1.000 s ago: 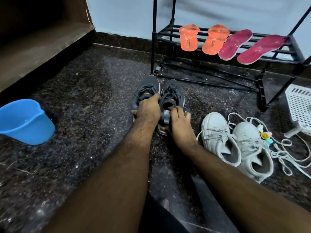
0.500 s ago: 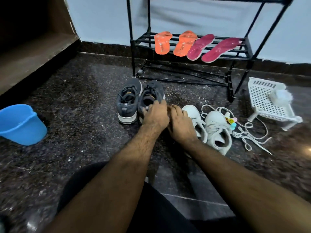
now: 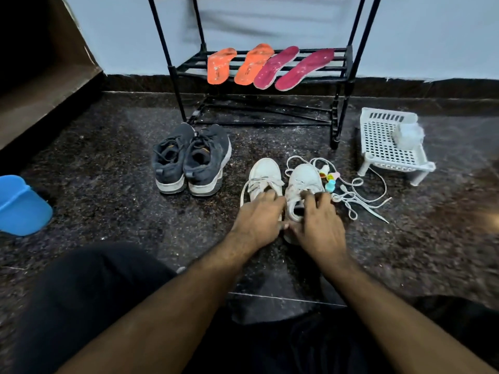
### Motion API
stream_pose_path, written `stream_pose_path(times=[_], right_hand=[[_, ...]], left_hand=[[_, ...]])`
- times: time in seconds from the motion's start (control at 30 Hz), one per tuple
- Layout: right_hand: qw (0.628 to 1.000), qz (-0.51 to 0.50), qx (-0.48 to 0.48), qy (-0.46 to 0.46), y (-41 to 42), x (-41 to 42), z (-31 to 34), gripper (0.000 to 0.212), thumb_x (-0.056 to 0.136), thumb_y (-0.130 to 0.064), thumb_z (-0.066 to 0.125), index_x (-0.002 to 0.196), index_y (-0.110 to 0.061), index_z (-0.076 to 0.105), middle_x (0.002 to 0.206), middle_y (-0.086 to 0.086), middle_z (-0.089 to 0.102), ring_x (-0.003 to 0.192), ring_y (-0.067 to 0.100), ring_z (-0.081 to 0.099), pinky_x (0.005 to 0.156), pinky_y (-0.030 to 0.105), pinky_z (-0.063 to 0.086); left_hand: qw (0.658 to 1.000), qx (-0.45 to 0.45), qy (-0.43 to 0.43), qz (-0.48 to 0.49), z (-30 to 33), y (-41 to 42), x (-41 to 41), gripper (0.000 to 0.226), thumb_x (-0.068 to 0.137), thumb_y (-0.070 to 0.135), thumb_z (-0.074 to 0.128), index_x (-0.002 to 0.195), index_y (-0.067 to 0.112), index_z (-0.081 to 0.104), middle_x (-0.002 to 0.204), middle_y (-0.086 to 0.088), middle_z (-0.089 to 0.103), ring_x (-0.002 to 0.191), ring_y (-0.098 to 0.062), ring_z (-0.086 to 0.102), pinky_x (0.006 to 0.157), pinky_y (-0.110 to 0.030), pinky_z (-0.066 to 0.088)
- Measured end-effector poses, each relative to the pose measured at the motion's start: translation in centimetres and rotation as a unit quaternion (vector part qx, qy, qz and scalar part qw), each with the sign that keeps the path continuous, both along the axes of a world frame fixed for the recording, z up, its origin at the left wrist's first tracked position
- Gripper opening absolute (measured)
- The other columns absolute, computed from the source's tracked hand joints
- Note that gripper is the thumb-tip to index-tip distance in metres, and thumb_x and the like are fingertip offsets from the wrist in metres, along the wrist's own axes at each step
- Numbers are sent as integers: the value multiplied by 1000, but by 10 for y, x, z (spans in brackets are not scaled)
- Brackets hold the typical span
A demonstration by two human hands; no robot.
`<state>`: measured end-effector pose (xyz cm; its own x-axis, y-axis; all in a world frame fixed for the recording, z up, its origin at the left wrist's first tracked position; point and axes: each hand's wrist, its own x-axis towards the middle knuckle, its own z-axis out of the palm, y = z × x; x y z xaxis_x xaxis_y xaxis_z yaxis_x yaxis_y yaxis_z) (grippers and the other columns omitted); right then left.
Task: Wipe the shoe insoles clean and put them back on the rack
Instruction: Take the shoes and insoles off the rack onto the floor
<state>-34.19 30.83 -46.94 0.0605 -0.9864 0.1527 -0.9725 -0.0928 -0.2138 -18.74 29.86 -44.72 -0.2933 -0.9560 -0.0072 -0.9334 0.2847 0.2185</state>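
Observation:
Two orange insoles (image 3: 221, 66) and two maroon insoles (image 3: 275, 67) lie side by side on the lower shelf of the black shoe rack (image 3: 336, 125), all speckled with white spots. Two white shoes stand on the dark floor below the rack. My left hand (image 3: 259, 222) grips the heel end of the left white shoe (image 3: 266, 171), fingers curled over its top. My right hand (image 3: 321, 225) grips the right white shoe (image 3: 305, 176) the same way, fingers spread over its opening. Both thumbs meet between the two shoes.
A pair of grey sneakers (image 3: 189, 160) stands left of the white shoes. Loose white laces (image 3: 359, 195) and small coloured charms (image 3: 328, 179) lie to the right. A white plastic basket (image 3: 388, 147) sits beside the rack. A blue bucket (image 3: 21, 206) is at far left.
Both hands let go of the grey sneakers, which now stand on the left, and moved right onto the white shoes. The view pulled back and tilted up.

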Motion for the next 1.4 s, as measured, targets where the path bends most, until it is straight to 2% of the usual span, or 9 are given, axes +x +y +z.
stream_pose_path(times=[0.13,0.23,0.37,0.53,0.93,1.07,1.2,1.3,1.4], right_hand=[[1000,-8,16,-12,-8,4,7,64,75,-40,78,119,-12,41,117,9,45,101,30,57,73,42,52],[998,-6,23,52,-11,4,4,49,80,-38,75,116,-15,51,115,6,49,96,28,57,74,39,49],[995,23,7,100,-12,7,0,17,87,-28,65,102,-23,70,102,0,63,94,27,55,74,36,43],[993,24,-82,76,-22,16,4,4,78,-24,71,81,-22,74,84,-2,65,84,25,58,65,34,41],[990,120,-71,-21,-87,27,-24,18,87,-14,67,103,-20,62,100,-4,58,92,19,44,65,29,39],[992,95,-79,-32,-104,28,-32,26,84,-19,73,106,-21,59,104,-5,57,91,20,43,64,31,47],[993,87,-79,-31,-119,27,-39,45,80,-15,77,118,-20,54,118,0,53,100,22,43,74,32,53],[993,69,-62,-78,-130,27,-42,62,84,-7,73,137,-17,44,139,4,41,113,24,41,83,37,57],[990,61,-69,-112,-141,30,-45,63,88,0,66,144,-15,40,146,6,34,119,26,39,87,38,54]], left_hand=[[999,18,21,47,-14,8,-16,54,87,23,71,127,16,36,121,-8,57,114,-29,58,87,-43,50],[997,12,3,79,-16,5,-14,52,87,13,65,124,16,28,108,-10,64,100,-33,64,77,-43,52],[991,13,18,133,-13,0,-7,45,84,11,68,118,17,41,99,-10,67,94,-36,66,75,-41,49],[978,-21,74,196,-8,-9,5,41,80,17,76,110,23,48,93,-6,68,88,-31,66,72,-40,51],[960,-93,91,249,-33,-63,35,40,84,-1,64,114,21,49,88,-5,64,76,-26,56,65,-38,47],[961,-98,85,244,-39,-75,32,33,87,1,61,111,20,49,90,-4,58,76,-23,50,64,-37,41],[972,-112,68,194,-41,-95,26,28,84,-3,55,97,19,44,90,-5,54,80,-29,55,68,-42,44],[973,-124,50,189,-44,-107,27,30,84,-6,56,101,17,46,96,-9,57,90,-33,56,75,-44,44],[972,-130,48,190,-46,-116,26,33,88,-8,54,111,14,48,106,-10,55,96,-29,51,78,-38,34]])
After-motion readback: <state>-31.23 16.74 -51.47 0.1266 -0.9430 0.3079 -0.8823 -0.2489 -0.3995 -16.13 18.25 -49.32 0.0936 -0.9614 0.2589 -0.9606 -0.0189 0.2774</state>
